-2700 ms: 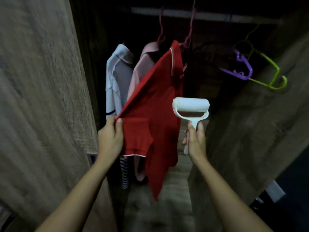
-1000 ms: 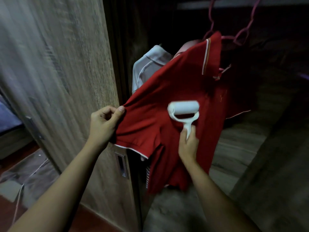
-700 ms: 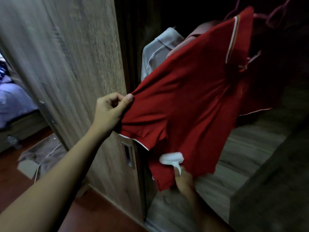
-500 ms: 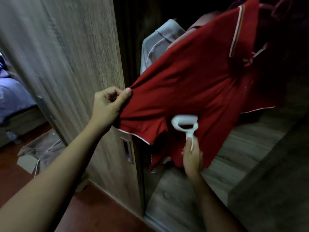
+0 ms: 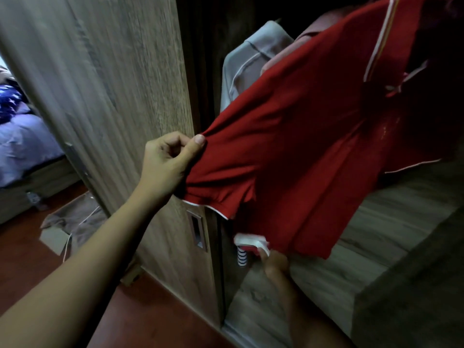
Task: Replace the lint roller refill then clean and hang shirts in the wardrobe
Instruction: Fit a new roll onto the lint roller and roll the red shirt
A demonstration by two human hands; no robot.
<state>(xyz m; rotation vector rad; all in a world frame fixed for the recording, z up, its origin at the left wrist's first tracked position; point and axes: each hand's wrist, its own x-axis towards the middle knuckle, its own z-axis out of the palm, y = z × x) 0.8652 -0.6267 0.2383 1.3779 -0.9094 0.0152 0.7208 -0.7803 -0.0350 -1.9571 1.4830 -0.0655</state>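
Observation:
A red polo shirt [image 5: 296, 151] with white trim hangs inside the open wardrobe, pulled out toward me. My left hand [image 5: 168, 162] pinches its sleeve edge and stretches the cloth taut to the left. The white lint roller [image 5: 251, 241] lies at the shirt's bottom hem, blurred and partly covered by the fabric. My right hand [image 5: 275, 263] grips its handle from below.
The wooden wardrobe door [image 5: 120, 101] with a recessed metal handle [image 5: 197, 231] stands just left of the shirt. A grey shirt [image 5: 248, 64] and a pink one [image 5: 313, 33] hang behind. A bed [image 5: 22, 141] and floor clutter [image 5: 70, 222] lie at the left.
My right hand has run the roller down the shirt from mid-cloth to the bottom hem. My left hand keeps holding the sleeve stretched.

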